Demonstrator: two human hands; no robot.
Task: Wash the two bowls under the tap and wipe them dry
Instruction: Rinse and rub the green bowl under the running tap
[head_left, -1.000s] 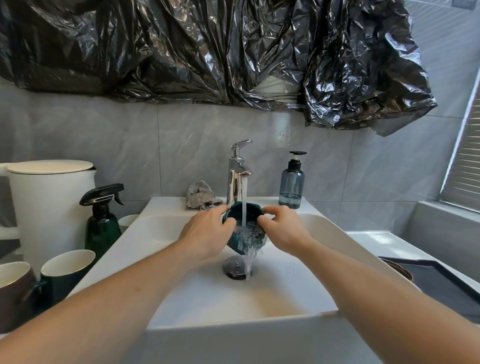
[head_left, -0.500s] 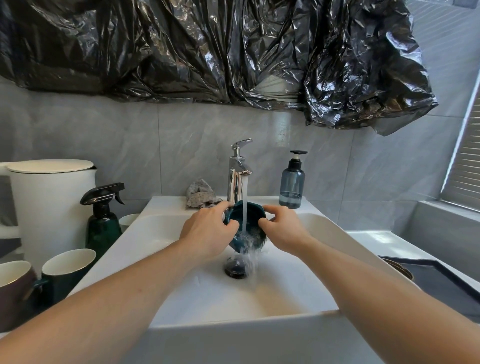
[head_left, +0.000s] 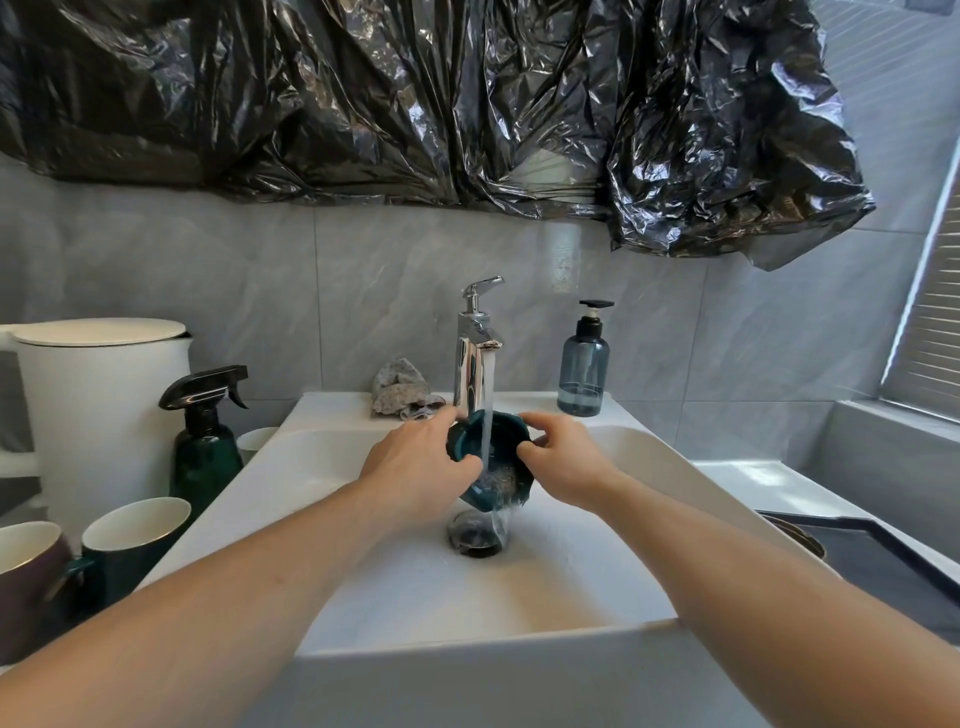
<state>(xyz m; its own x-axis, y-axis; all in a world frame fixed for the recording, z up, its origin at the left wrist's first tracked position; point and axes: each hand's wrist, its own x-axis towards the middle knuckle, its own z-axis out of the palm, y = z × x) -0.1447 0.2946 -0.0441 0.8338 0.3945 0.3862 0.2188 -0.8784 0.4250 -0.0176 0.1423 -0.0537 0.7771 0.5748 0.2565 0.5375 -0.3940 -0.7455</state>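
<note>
Running from the chrome tap (head_left: 475, 358), a stream of water falls into a dark teal bowl (head_left: 493, 460), which is held tilted above the drain (head_left: 475, 538) of the white sink (head_left: 322, 467). The bowl's left rim is gripped by the left hand (head_left: 415, 467), fingers curled over the edge; its right rim is pinched by the right hand (head_left: 563, 460). Water is seen spilling from the bowl's lower lip. A crumpled grey cloth (head_left: 402, 389) lies on the ledge left of the tap, a blue soap dispenser (head_left: 584, 364) to its right. A second bowl cannot be made out.
</note>
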